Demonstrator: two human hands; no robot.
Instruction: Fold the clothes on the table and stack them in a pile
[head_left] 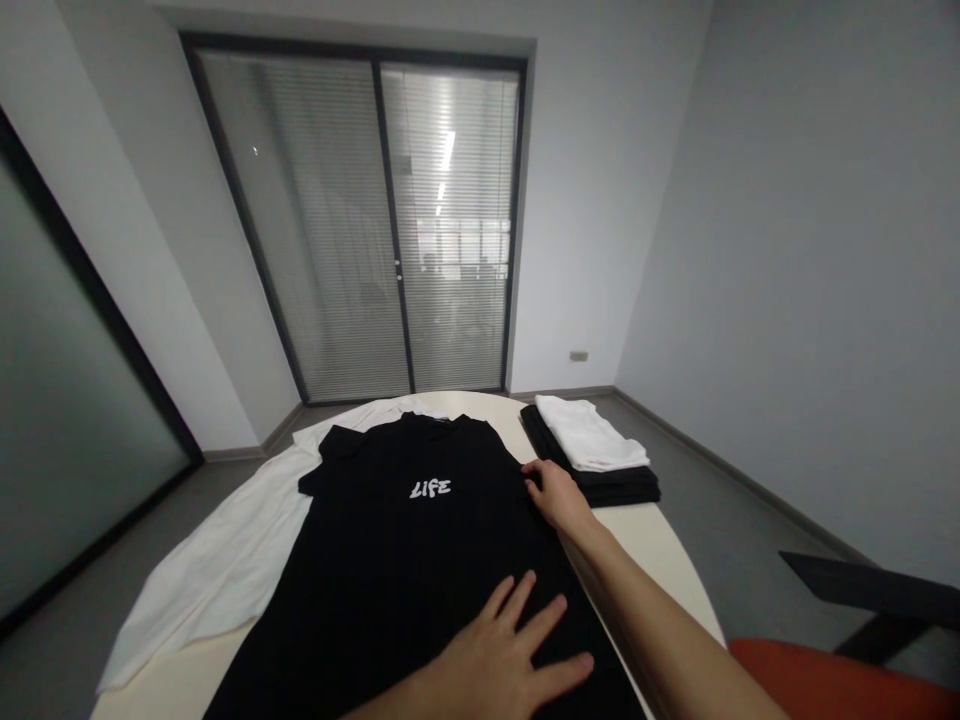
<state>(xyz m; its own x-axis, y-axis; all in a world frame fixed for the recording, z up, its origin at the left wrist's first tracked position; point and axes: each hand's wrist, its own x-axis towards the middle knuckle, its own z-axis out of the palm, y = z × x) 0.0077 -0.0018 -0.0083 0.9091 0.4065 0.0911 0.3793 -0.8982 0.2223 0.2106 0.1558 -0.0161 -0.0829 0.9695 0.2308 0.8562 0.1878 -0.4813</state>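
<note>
While the black T-shirt (405, 560) lay face up along the middle of the bench (664, 540), both hands rested on its right half. Its collar pointed to the far edge, its hem ran off towards the near edge, and the white lettering (430, 488) on the chest read upright, so the cloth was evidently spread to show its full front without creases.

The left hand (510, 655) was open, palm down and fingers fanned wide over the lower right part of the shirt. That flat spread probably served to pin the fabric against the bench so it would not slide. The right hand (559, 498) reached further, to the shirt's right side near the sleeve. Its fingers were bent over the cloth there, but I cannot tell whether they pinched the fabric or merely pressed on it.

A white garment (225, 560) lay unfolded beneath and to the left of the black shirt, trailing over the bench's left edge. At the far right edge sat a folded white shirt (592, 435) on top of folded black clothes (622, 487), just beside the right hand but apart from it. Squared and stacked there, they were out of the way of the spread shirt.

An orange seat (825, 680) showed off the near right edge.
</note>
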